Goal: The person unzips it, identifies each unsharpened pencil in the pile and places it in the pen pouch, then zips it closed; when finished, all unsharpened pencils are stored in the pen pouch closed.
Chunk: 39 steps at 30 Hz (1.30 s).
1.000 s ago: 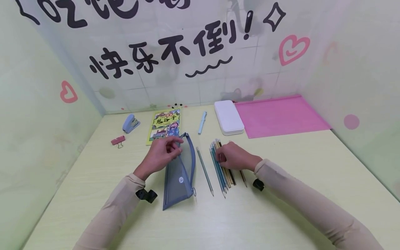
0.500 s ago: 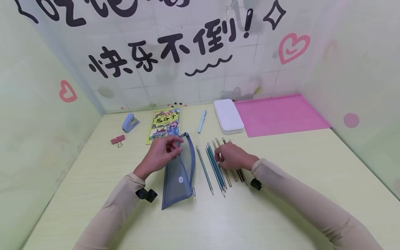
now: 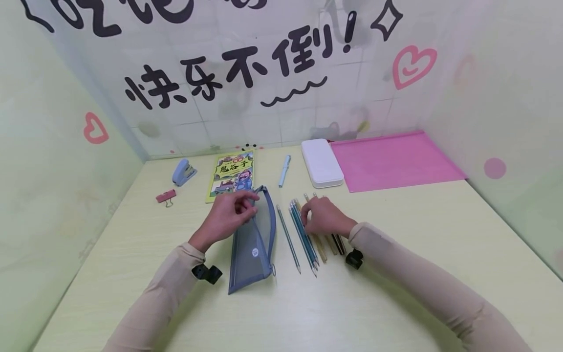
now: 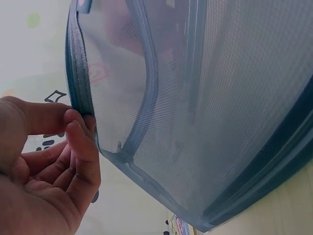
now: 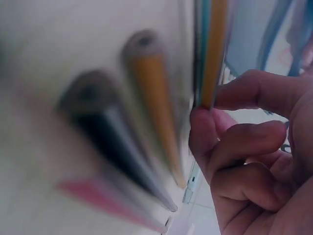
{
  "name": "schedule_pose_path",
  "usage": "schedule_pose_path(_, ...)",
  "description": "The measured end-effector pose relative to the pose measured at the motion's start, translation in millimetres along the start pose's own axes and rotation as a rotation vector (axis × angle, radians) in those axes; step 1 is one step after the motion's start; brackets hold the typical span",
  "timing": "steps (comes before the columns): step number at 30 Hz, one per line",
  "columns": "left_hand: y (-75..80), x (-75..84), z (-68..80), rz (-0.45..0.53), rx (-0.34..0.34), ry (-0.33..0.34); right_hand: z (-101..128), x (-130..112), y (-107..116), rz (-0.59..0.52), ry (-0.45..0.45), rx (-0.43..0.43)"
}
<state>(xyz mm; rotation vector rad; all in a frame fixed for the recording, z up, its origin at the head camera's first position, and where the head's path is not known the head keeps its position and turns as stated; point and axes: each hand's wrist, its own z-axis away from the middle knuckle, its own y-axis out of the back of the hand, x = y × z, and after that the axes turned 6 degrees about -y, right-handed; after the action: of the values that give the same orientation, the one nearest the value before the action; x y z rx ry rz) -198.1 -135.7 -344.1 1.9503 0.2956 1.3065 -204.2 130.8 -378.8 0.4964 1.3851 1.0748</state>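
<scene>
A blue-grey mesh pencil case (image 3: 246,266) stands tilted on the table, its zipped top gaping. My left hand (image 3: 226,213) pinches the zipper edge (image 4: 80,73) at the far end between thumb and fingertips. To the right lies a row of teal and yellow pencils (image 3: 313,254), partly covered by my right hand (image 3: 325,216). In the right wrist view, that thumb and forefinger pinch a yellow pencil (image 5: 216,46), with a teal one close behind it. A dark pencil (image 5: 120,134) and another yellow pencil (image 5: 156,98) lie apart. One teal pencil (image 3: 288,239) rests alone beside the case.
Along the back stand a comic-style booklet (image 3: 231,171), a light blue pen (image 3: 284,171), a white box (image 3: 322,164) and a pink sheet (image 3: 396,164). A blue stapler (image 3: 183,172) and a red binder clip (image 3: 166,196) lie at the left. Walls enclose three sides.
The bunched pencils have spread apart, with yellow and dark ones shifted right. My right hand has moved slightly, its fingers now on a yellow pencil. The left hand keeps its place.
</scene>
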Motion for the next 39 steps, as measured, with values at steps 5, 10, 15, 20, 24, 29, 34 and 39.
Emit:
schedule_pose_path(5, -0.6, 1.0, -1.1, 0.006, 0.001, 0.0, -3.3, -4.4, 8.4, -0.149, 0.007, 0.036)
schedule_pose_path(10, -1.9, 1.6, -1.4, 0.01, 0.004, 0.016, -7.2, -19.3, 11.6, -0.421, -0.008, 0.057)
schedule_pose_path(15, -3.0, 1.3, -2.3, 0.013, 0.01, 0.009, -8.6, -39.6, 4.8, -0.673, -0.057, 0.084)
schedule_pose_path(20, -3.2, 1.4, -3.3, 0.008, 0.017, 0.004, -8.6, -54.1, -6.5, -0.736, -0.065, 0.12)
schedule_pose_path(24, -3.9, 1.6, -4.3, 0.008, 0.019, 0.018, -7.1, -58.4, -14.9, -0.742, -0.053, 0.113)
schedule_pose_path(29, -4.9, 2.2, -5.2, 0.008, 0.029, 0.036, -1.6, -61.2, -21.6, -0.659, -0.047, 0.105)
schedule_pose_path(34, -5.2, 2.7, -5.7, 0.011, 0.049, 0.024, 2.6, -65.3, -25.5, -0.619, -0.013, 0.082)
schedule_pose_path(39, -5.2, 2.4, -5.3, 0.014, 0.062, 0.016, 5.4, -69.1, -27.3, -0.561, 0.029, 0.055)
